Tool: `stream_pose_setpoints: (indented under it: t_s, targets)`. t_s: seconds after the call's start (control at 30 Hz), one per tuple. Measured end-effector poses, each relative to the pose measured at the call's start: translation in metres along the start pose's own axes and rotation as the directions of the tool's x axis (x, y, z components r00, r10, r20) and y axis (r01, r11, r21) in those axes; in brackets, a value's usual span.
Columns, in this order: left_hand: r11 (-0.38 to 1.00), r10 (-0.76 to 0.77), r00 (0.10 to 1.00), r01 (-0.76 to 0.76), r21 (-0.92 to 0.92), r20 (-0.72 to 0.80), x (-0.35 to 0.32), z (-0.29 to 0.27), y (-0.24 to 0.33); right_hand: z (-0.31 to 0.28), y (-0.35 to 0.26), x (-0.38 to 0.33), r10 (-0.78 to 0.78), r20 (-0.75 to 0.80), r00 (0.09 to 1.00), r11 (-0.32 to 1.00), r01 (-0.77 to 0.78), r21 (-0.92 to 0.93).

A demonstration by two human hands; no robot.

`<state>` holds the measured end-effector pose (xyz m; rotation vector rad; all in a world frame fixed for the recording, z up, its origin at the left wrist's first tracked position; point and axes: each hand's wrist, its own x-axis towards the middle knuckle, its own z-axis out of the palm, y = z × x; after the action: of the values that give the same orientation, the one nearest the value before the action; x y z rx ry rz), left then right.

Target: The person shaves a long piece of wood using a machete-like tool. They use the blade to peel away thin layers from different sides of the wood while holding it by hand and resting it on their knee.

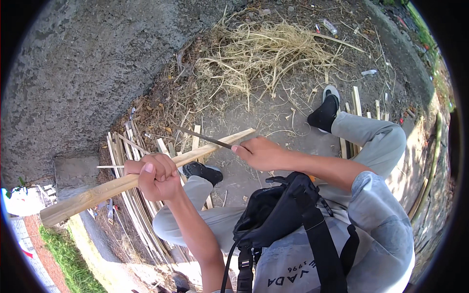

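Observation:
My left hand (159,177) is closed in a fist around a long, pale bamboo strip (95,193). The strip slants from the lower left up to the middle, its wide end at the left and its narrow end near my right hand. A thin stick (110,166) pokes out beside the left fist; whether the hand holds it is hidden. In my right hand (261,154) is a knife, its handle mostly covered by the fingers. The dark, narrow knife blade (205,138) points up and left, crossing just above the strip's narrow end.
A heap of curly shavings (268,53) lies on the ground ahead. Cut strips (139,215) are stacked by my left leg, with more strips (357,100) by my right foot. A rough grey concrete slab (97,73) fills the far left. A black bag (273,207) sits at my waist.

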<state>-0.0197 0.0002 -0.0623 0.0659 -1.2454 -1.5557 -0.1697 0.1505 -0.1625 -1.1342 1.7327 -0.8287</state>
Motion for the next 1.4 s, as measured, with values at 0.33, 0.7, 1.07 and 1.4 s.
stream_pose_setpoints:
  t_s: [0.33,0.7,1.07,1.4]
  targets:
    - [0.999,0.048,0.998,-0.048,0.0,0.032,-0.005,0.003,-0.001,0.011,-0.018,-0.01,-0.013,-0.029,0.999,0.997,0.011,-0.073]
    - [0.998,0.049,0.999,-0.049,0.044,-0.005,-0.003,0.009,0.001,0.014,-0.003,0.005,-0.115,-0.058,0.992,0.985,0.106,-0.135]
    - [0.999,0.035,0.999,-0.035,-0.003,0.01,0.001,0.005,-0.006,0.016,0.038,0.022,-0.076,-0.033,0.997,0.996,0.074,-0.056]
    - [0.999,0.03,0.999,-0.031,0.015,0.032,-0.001,0.007,-0.005,0.019,0.018,0.026,-0.044,-0.06,0.997,0.999,0.044,0.008]
